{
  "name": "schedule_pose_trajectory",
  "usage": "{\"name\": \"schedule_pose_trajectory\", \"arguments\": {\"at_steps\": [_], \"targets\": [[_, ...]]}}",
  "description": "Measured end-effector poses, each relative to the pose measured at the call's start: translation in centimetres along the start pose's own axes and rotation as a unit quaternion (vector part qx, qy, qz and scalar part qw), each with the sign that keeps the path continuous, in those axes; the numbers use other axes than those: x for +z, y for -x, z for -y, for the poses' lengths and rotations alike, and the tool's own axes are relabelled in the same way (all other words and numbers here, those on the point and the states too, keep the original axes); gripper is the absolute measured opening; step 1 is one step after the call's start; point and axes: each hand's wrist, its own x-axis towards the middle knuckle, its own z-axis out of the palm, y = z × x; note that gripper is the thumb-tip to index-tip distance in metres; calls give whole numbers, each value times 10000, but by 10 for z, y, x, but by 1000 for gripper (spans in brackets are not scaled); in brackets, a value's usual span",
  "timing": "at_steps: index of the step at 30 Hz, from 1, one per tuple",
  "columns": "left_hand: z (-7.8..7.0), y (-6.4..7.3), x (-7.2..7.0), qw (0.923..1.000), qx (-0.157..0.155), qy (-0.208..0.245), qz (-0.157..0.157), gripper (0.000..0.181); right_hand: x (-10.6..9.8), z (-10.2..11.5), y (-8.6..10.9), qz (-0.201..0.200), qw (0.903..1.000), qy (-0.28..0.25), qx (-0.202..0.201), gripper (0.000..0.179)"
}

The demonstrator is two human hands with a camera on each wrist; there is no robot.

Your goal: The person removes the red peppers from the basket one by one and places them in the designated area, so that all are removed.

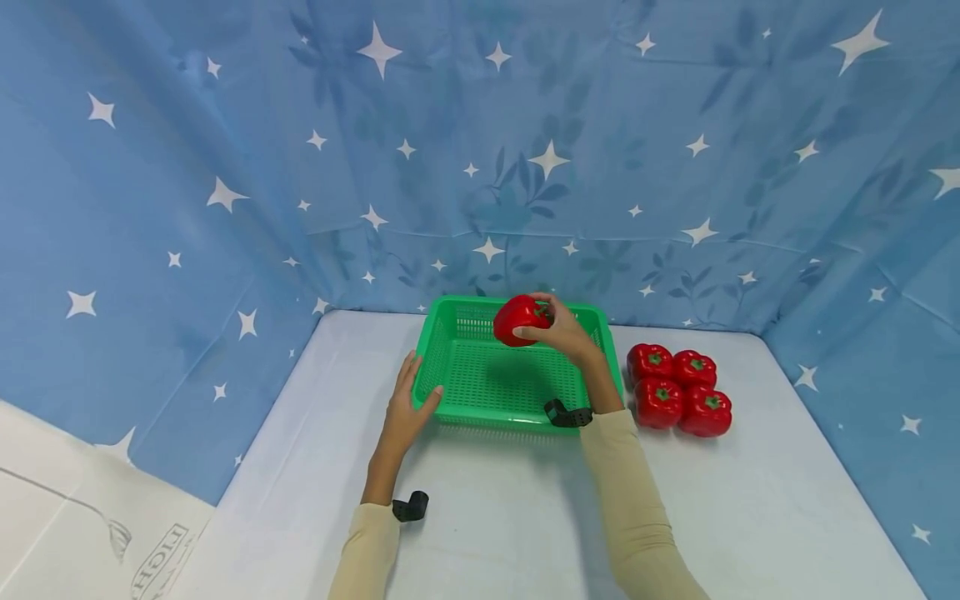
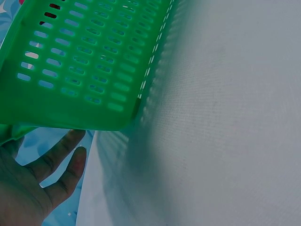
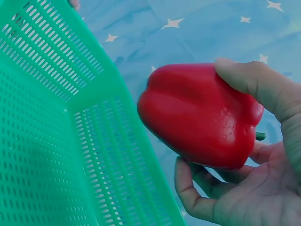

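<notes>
A red bell pepper (image 1: 517, 321) with a green stem is held up over the green plastic basket (image 1: 495, 417) by my right hand (image 1: 562, 332). In the right wrist view, the thumb lies on one side of the pepper (image 3: 202, 115) and the curled fingers (image 3: 197, 197) support the other. My left hand (image 1: 405, 417) is at the basket's near left corner, its thumb at the rim and its fingers along the outer left side. In the left wrist view those fingers (image 2: 66, 174) are spread and fairly straight, one fingertip right at the basket edge.
Several more red peppers (image 1: 678, 392) stand grouped on the white table (image 1: 787, 500), just right of the basket. Blue star-patterned cloth (image 1: 480, 167) hangs behind the table and along both sides. Each wrist carries a small black camera (image 1: 411, 506).
</notes>
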Motion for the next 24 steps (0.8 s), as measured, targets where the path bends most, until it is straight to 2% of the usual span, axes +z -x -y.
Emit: {"name": "schedule_pose_trajectory", "arguments": {"at_steps": [11, 24], "targets": [[1, 0, -2, 9999, -142, 53, 14, 72, -15, 3, 29, -574, 9977, -128, -348, 74], [0, -1, 1, 9998, -168, 41, 24, 71, -26, -10, 73, -1435, 9866, 378, -679, 76]]}}
